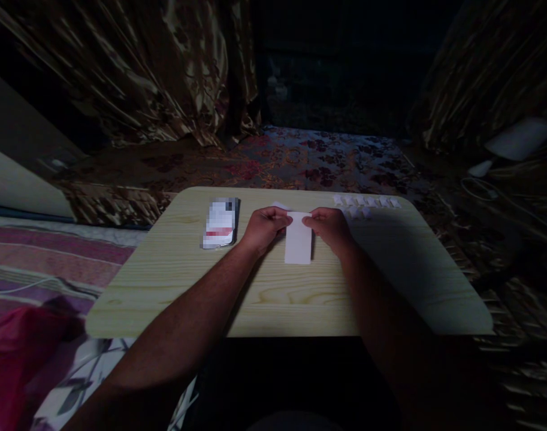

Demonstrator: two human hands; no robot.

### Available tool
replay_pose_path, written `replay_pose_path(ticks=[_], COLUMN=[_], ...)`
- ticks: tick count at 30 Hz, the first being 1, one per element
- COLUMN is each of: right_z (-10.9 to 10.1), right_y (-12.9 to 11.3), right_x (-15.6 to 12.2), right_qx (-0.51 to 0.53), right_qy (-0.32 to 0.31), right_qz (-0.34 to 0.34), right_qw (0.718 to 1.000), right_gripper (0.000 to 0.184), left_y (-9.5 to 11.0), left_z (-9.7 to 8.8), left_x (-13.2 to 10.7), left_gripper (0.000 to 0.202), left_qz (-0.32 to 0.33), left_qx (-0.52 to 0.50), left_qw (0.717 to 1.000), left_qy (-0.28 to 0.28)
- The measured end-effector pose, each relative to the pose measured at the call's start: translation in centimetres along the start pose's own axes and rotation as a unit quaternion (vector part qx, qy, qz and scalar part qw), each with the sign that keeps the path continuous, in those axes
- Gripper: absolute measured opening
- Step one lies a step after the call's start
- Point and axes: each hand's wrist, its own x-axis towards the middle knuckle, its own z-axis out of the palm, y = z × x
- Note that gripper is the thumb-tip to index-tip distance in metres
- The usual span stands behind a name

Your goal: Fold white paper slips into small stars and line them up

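Note:
Between my two hands is a white rectangular piece of paper (298,244), its long side pointing toward me. My left hand (268,228) pinches its upper left corner, thumb on top. At the upper right corner my right hand (331,226) grips it the same way. Part of another pale sheet (278,205) shows just behind my left hand. Beyond my right hand, several small white folded pieces (359,202) lie in two rows near the table's far right; my hand covers part of the nearer row.
The light wood-grain table (174,287) has rounded corners. A phone (219,222), partly pixelated, lies on its left side. Left of the table are a striped bedspread (66,257) and a pink bag (17,359). A white lamp (520,140) stands at the right, with patterned curtains (196,66) behind.

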Motion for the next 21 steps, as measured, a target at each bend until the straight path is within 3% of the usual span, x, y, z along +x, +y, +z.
replay_pose_path(ticks=[7,21], right_z=[0.2,1.1], right_y=[0.7,1.6], right_x=[-0.4,-0.1], right_qx=[0.025,0.028], right_qy=[-0.052,-0.034], right_qz=[0.020,0.029], right_qw=[0.998,0.999], right_gripper=[0.025,0.019], left_y=[-0.4,-1.3], left_z=[-0.1,-0.3], left_x=[-0.3,0.4], left_gripper=[0.029,0.029], left_qz=[0.027,0.043], left_qx=[0.016,0.024], left_qw=[0.999,0.999], left_qy=[0.035,0.009])
